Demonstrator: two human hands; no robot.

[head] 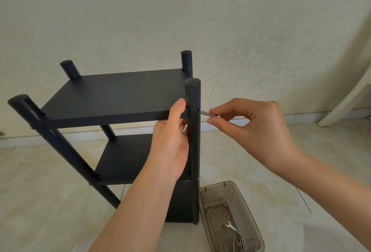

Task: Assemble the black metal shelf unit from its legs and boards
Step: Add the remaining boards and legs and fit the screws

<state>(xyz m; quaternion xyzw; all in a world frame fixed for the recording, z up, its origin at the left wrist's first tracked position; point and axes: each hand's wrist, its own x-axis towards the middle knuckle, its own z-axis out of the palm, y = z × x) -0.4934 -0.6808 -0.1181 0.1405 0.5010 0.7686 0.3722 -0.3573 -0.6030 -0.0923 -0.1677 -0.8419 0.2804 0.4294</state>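
Head view, nearest first: at the lower right a translucent grey-brown plastic tray (pixel 202 201) is set on the pale tiled floor (pixel 50 191), just beside the foot of the black round metal near right leg (pixel 194 161). A small silver spanner (pixel 232 227), a few silver nuts (pixel 224 204) and some loose silver bolts (pixel 240 244) are held in it.

Two bare forearms are raised toward the black metal shelf unit (pixel 120 123), which is stood upright on the floor in the middle of the view. The left hand (pixel 172 141) is wrapped round the front right corner of the flat black top board (pixel 116 97). Its thumb is laid on the board's upper face against the near right leg, and its fingers are curled beneath, largely hidden. The right hand (pixel 259 127) is held just right of that leg, with a long silver bolt (pixel 207 113) pinched between thumb and forefinger and the other fingers loosely curled. The bolt is held level, its tip at a small hole in the leg at the top board's height. It appears to be just inside the hole, though this cannot be told for certain.

Lower down, a black middle board (pixel 128 157) and a black bottom board (pixel 178 201) are set between the legs. The black near left leg (pixel 60 147) is seen at the left. Beyond the top board, the black far left leg (pixel 70 70) and black far right leg (pixel 186 60) are seen rising above it. Behind them a white skirting board (pixel 60 137) and a pale plaster wall (pixel 180 10) are seen, with a white furniture part (pixel 345 101) at the far right.
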